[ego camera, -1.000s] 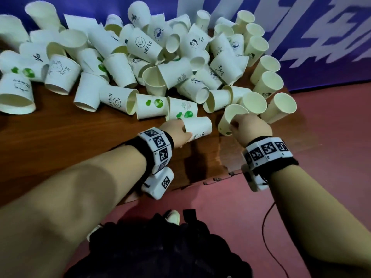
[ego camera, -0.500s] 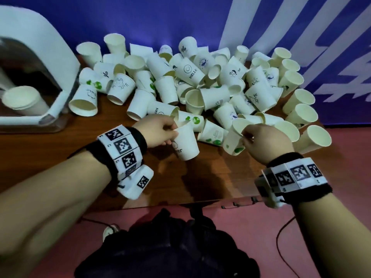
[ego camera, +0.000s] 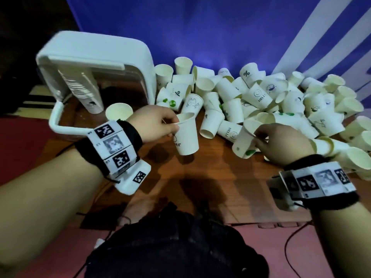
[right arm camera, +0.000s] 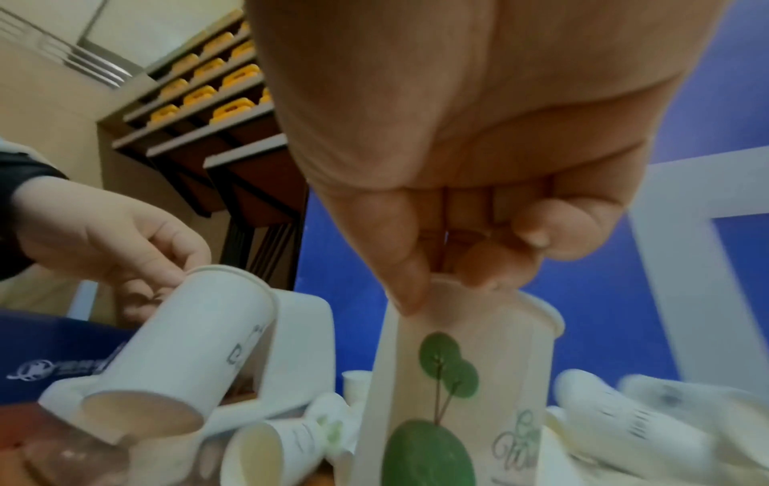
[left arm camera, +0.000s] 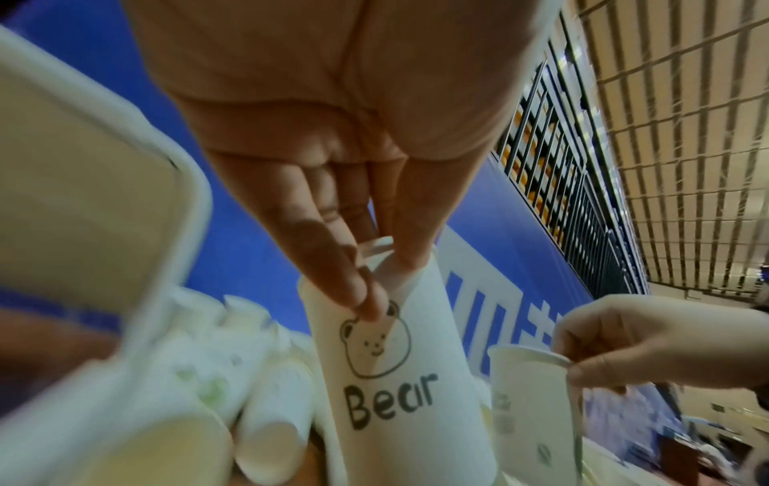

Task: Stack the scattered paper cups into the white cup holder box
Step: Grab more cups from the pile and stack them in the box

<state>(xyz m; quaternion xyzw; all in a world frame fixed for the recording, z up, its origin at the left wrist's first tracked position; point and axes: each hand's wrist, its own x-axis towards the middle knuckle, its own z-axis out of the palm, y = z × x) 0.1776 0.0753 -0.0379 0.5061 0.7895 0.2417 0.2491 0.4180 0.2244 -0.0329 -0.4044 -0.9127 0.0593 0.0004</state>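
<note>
My left hand (ego camera: 160, 123) pinches the rim of a white "Bear" paper cup (ego camera: 187, 137) and holds it upright above the wooden table (ego camera: 210, 177); the left wrist view shows thumb and fingers on that Bear cup (left arm camera: 399, 378). My right hand (ego camera: 281, 141) pinches the rim of a green-tree cup (ego camera: 246, 141), tilted, at the near edge of the pile; its print shows on the tree cup (right arm camera: 453, 394). The white cup holder box (ego camera: 96, 63) stands open at the back left, with a tall nested stack of cups (ego camera: 86, 93) and one single cup (ego camera: 118, 111) inside.
A big heap of loose paper cups (ego camera: 271, 105) covers the table's back and right side. A blue banner (ego camera: 200, 27) stands behind. The table's near edge runs just beyond my dark-clothed lap (ego camera: 176, 247). A cable (ego camera: 289, 245) hangs at the right.
Both hands have lifted their cups off the pile and drawn them nearer to me. My view has swung left, so the cup holder box now shows whole.
</note>
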